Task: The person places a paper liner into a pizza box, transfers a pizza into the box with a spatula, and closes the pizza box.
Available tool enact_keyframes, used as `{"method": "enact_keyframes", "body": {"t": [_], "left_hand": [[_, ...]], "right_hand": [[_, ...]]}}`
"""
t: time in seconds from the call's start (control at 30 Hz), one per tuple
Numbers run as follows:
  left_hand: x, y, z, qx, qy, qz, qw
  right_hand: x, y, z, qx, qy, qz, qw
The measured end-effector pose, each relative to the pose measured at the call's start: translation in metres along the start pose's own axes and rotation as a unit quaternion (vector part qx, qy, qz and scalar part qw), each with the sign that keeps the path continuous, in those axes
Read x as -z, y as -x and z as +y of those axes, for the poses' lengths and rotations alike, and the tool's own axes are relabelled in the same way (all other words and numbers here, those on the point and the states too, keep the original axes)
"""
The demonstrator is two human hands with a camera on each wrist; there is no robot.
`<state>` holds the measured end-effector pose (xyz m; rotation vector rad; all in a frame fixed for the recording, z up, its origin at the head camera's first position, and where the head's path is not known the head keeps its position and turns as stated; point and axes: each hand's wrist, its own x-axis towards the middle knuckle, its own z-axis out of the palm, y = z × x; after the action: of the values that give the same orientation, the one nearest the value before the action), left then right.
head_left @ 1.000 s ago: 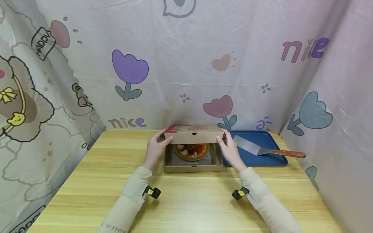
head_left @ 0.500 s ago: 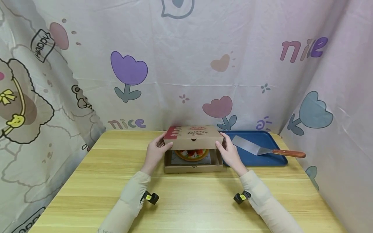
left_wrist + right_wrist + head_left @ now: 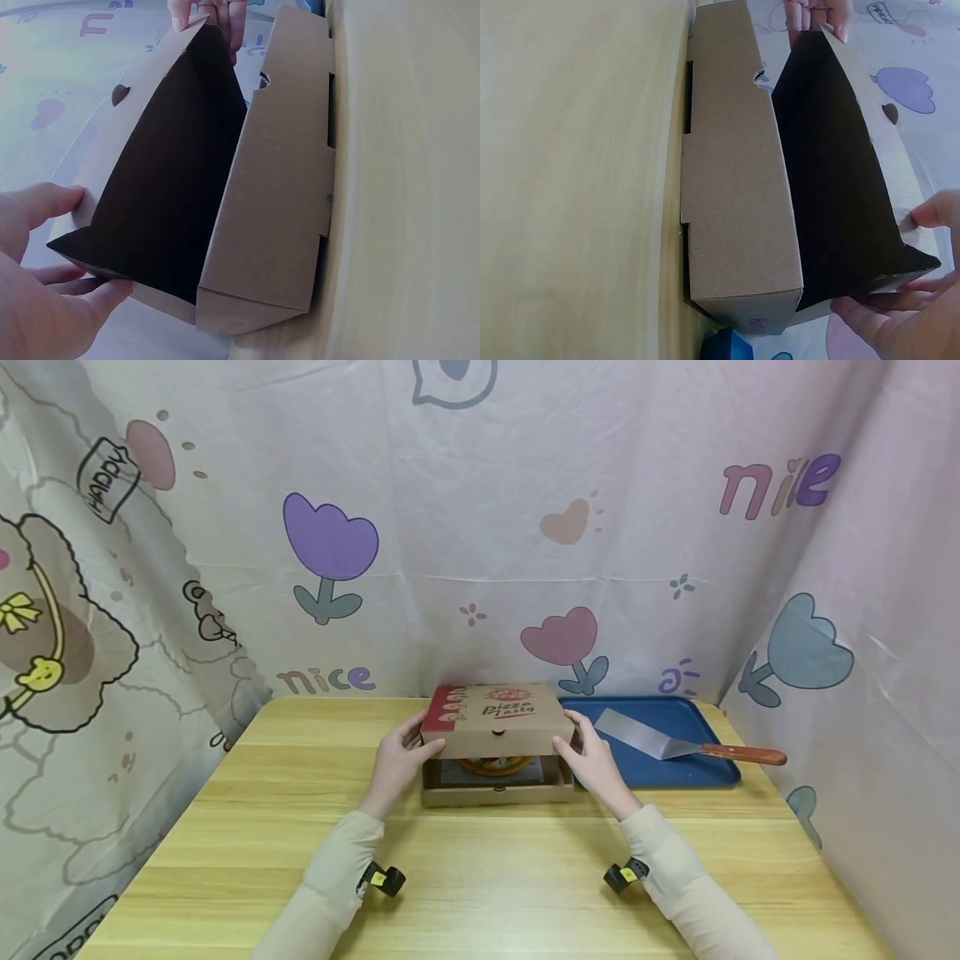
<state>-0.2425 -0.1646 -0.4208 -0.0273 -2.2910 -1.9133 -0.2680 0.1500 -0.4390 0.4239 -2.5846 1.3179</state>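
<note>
A brown cardboard pizza box (image 3: 498, 795) sits near the back of the table, its lid (image 3: 480, 710) partly lowered. Inside, the front of a pizza (image 3: 497, 767) shows on a greyish sheet; the lid hides the rest. My left hand (image 3: 396, 762) grips the lid's front left corner, thumb on the front flap and fingers at the side. At the front right corner, my right hand (image 3: 594, 762) holds the lid the same way. Both wrist views show the dark gap between lid and base (image 3: 262, 195), with thumb and fingers pinching the lid's corner (image 3: 919, 262).
Right of the box lies a blue tray (image 3: 697, 777). A metal spatula (image 3: 637, 733) with a wooden handle rests across it, the handle sticking out past the tray's right edge. A printed curtain (image 3: 465, 527) hangs behind the wooden table (image 3: 495, 877).
Both hands have brought the lid down and toward me, so its printed top now shows and more of the pizza is covered. The tray and spatula have stayed put.
</note>
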Motion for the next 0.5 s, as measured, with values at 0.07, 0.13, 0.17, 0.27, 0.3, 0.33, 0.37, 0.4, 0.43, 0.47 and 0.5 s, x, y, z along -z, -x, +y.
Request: {"method": "enact_keyframes", "body": {"t": [0.07, 0.13, 0.17, 0.27, 0.3, 0.33, 0.37, 0.4, 0.43, 0.47, 0.5], "left_hand": [[0.0, 0.0008, -0.0013, -0.001, -0.001, -0.001, 1.0], [0.0, 0.0012, -0.0027, 0.0, -0.004, -0.001, 1.0], [0.0, 0.0014, -0.0038, 0.0, -0.005, -0.002, 1.0], [0.0001, 0.0024, -0.0059, 0.002, -0.008, -0.004, 1.0], [0.0, 0.0029, -0.0064, 0.004, -0.01, -0.004, 0.9999], [0.0001, 0.0033, -0.0072, 0.004, -0.011, -0.005, 0.9999], [0.0002, 0.0039, -0.0077, 0.004, -0.012, -0.007, 0.9999], [0.0002, 0.0046, -0.0081, 0.005, -0.015, -0.007, 0.9999], [0.0001, 0.0051, -0.0086, 0.006, -0.016, -0.008, 0.9998], [0.0002, 0.0055, -0.0094, 0.006, -0.017, -0.01, 0.9998], [0.0001, 0.0059, -0.0101, 0.007, -0.019, -0.011, 0.9997]], "right_hand": [[-0.0001, 0.001, 0.0015, 0.0, 0.001, -0.006, 1.0], [-0.0002, 0.002, 0.0026, -0.003, 0.003, -0.012, 0.9999], [-0.0001, 0.0028, 0.0022, -0.005, 0.0, -0.015, 0.9999], [0.0001, 0.0045, 0.0017, -0.012, 0.0, -0.024, 0.9996], [0.0001, 0.0051, 0.0014, -0.015, 0.0, -0.025, 0.9996], [0.0002, 0.0057, 0.0014, -0.016, 0.002, -0.029, 0.9995], [0.0002, 0.0062, 0.0014, -0.017, 0.003, -0.031, 0.9994], [0.0002, 0.0068, 0.0017, -0.02, 0.006, -0.033, 0.9992], [0.0001, 0.0072, 0.0024, -0.021, 0.008, -0.037, 0.9991], [-0.0001, 0.0077, 0.003, -0.022, 0.009, -0.039, 0.9989], [-0.0002, 0.0081, 0.0036, -0.023, 0.008, -0.041, 0.9988]]}}
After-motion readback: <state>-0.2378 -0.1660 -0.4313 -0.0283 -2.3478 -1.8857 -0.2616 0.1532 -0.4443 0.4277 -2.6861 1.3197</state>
